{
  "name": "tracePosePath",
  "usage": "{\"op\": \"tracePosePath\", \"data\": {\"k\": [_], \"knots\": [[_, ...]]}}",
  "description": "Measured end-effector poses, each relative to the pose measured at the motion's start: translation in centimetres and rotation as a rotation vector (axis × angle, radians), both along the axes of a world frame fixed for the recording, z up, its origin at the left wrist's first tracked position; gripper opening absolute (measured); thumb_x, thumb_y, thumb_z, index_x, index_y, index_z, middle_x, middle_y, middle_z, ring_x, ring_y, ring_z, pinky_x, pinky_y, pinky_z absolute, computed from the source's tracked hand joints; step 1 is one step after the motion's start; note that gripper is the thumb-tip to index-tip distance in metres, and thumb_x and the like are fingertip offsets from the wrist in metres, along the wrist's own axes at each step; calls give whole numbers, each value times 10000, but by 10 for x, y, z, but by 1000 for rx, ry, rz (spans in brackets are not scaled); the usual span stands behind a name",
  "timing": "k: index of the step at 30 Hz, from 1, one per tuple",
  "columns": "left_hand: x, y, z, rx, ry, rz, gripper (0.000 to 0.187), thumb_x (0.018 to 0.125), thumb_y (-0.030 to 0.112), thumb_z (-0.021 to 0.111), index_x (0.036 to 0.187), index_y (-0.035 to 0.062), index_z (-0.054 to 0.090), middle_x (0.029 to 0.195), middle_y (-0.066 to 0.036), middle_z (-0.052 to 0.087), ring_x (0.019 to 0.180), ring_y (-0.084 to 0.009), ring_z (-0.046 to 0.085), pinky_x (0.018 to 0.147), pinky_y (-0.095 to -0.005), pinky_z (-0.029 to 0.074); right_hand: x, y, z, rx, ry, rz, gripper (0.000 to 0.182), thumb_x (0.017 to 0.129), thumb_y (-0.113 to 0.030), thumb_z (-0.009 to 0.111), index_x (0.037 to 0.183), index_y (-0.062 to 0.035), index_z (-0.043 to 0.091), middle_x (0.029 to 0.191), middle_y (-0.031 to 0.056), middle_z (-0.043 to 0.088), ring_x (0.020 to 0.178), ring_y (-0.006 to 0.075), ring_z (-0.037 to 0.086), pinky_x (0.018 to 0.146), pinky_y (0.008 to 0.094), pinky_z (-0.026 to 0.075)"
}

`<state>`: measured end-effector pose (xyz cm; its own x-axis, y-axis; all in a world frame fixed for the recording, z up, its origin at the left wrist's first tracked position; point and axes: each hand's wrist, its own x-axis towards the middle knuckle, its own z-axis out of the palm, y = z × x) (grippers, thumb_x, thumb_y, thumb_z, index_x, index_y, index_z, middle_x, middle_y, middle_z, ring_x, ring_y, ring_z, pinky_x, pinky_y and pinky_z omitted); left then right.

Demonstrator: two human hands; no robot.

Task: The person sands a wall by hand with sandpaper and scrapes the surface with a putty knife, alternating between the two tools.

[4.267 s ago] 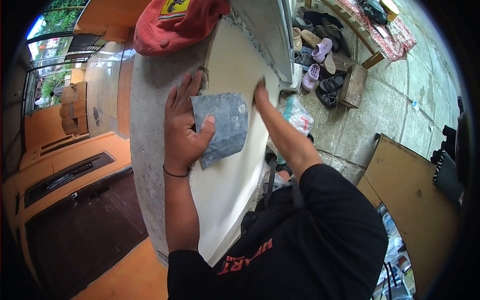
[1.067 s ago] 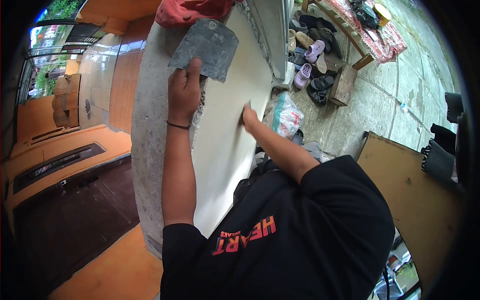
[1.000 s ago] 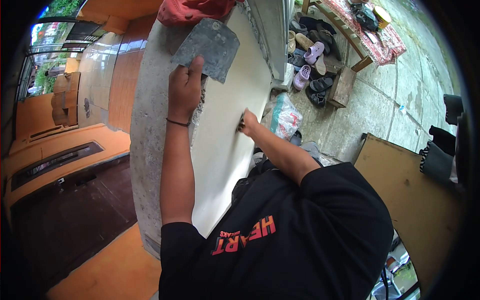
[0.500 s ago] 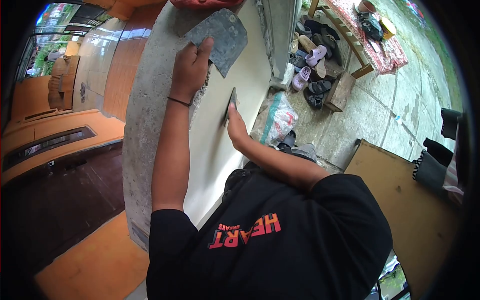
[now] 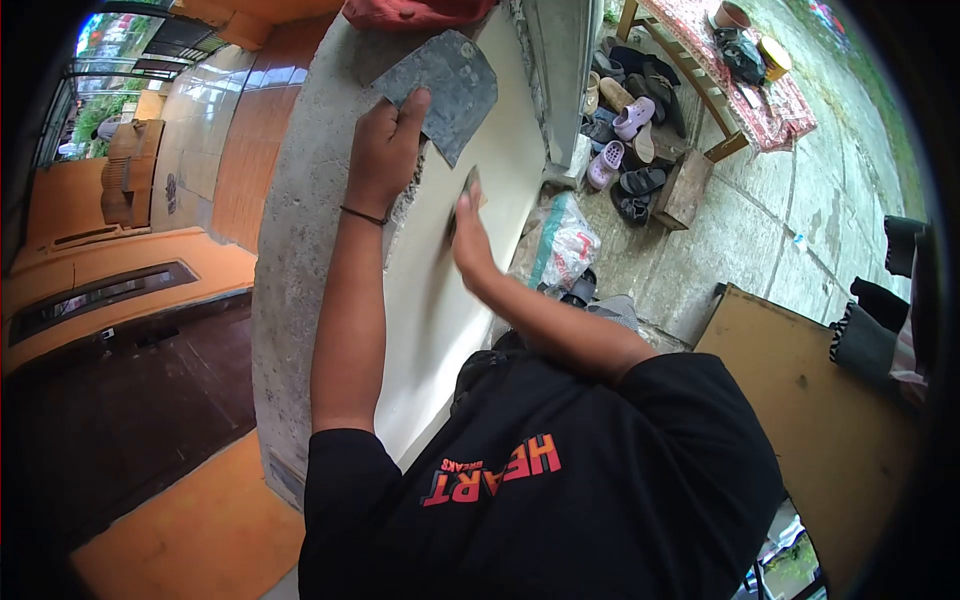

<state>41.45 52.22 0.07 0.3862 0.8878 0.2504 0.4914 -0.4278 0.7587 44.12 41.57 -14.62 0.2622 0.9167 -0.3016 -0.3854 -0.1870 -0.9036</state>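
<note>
My left hand, with a dark band at the wrist, grips a flat grey plate above the rough top of a concrete wall. The thumb lies on the plate's face. Lower and to the right, my right hand is closed round a thin metal blade held against the smooth pale side of the wall. Most of the blade is hidden behind the fingers. A red item rests on the wall at the top edge of the view.
Several shoes lie on the paved ground by a wooden block. A plastic sack sits beside the wall's foot. A bench with a patterned cloth stands at upper right, a brown board at right.
My right hand has turned slightly and shifted a little up along the wall face with the blade. My left hand still holds the plate; the whole view has shifted slightly.
</note>
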Motion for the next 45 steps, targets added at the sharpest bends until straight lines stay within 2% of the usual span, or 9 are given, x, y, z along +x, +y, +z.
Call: {"op": "tracePosePath", "data": {"k": [3, 5, 10, 17, 24, 29, 31, 36, 45], "knots": [[1, -1, 1, 2, 36, 10, 384, 875, 304, 503, 710, -42, 520, 563, -120, 511, 526, -136, 448, 535, -312, 391, 28, 59, -34, -95, -57, -147, 617, 927, -386, 191, 1339, 62, 89, 1421, 200, 80, 1327, 280, 55, 1072, 314, 60], [-2, 2, -3, 15, 35, 9, 389, 877, 304, 501, 703, -44, 513, 550, -120, 502, 519, -133, 440, 526, -313, 388, 45, 86, -55, -211, 570, -131, 610, 927, -388, 195, 1339, 55, 108, 1415, 204, 108, 1319, 292, 104, 1069, 322, 90], [1, 0, 1, 18, -12, 17, 378, 874, 304, 507, 719, -41, 521, 556, -122, 514, 518, -124, 449, 525, -306, 392, -6, -1, 25, 129, -257, -16, 600, 933, -346, 213, 1343, 64, 58, 1417, 221, 53, 1330, 285, 15, 1072, 317, 40], [5, -9, 13, 23, 92, 20, 360, 867, 309, 519, 747, -30, 535, 576, -114, 547, 523, -131, 478, 537, -299, 402, 37, 87, -42, 88, 64, -212, 578, 930, -372, 198, 1350, 20, 131, 1416, 191, 129, 1316, 301, 115, 1056, 336, 140], [6, -10, 15, 25, 113, 24, 329, 871, 290, 512, 820, -31, 559, 649, -128, 577, 562, -176, 513, 587, -299, 423, 3, 2, -21, 123, -270, -87, 549, 938, -291, 225, 1346, 51, 90, 1411, 219, 109, 1322, 299, 87, 1069, 318, 89], [6, -8, 14, -58, 115, 16, 305, 882, 263, 499, 855, -35, 563, 684, -127, 581, 615, -156, 525, 621, -293, 424, 17, 52, -74, -359, 37, -131, 557, 927, -381, 185, 1355, -25, 178, 1395, 160, 223, 1283, 289, 225, 1045, 336, 178], [7, -11, 15, -59, 111, 16, 307, 882, 265, 501, 855, -35, 562, 679, -121, 576, 614, -142, 515, 615, -289, 421, 57, 105, -79, -353, 567, -131, 641, 893, -491, 202, 1323, -23, 283, 1295, 134, 390, 1187, 248, 369, 994, 319, 249], [8, -12, 17, -79, 99, 32, 316, 883, 270, 503, 848, -38, 560, 677, -107, 566, 617, -112, 492, 607, -282, 413, 84, 112, 0, -8, -91, -331, 510, 930, -336, 205, 1325, -21, 267, 1351, 181, 304, 1250, 298, 289, 1024, 340, 221], [8, -11, 17, -55, 98, 14, 333, 885, 287, 498, 856, -38, 563, 663, -98, 568, 626, -116, 492, 618, -281, 419, 71, 108, -65, -139, 163, -333, 496, 921, -330, 246, 1296, -15, 323, 1312, 174, 353, 1225, 275, 328, 1002, 316, 242]]}}
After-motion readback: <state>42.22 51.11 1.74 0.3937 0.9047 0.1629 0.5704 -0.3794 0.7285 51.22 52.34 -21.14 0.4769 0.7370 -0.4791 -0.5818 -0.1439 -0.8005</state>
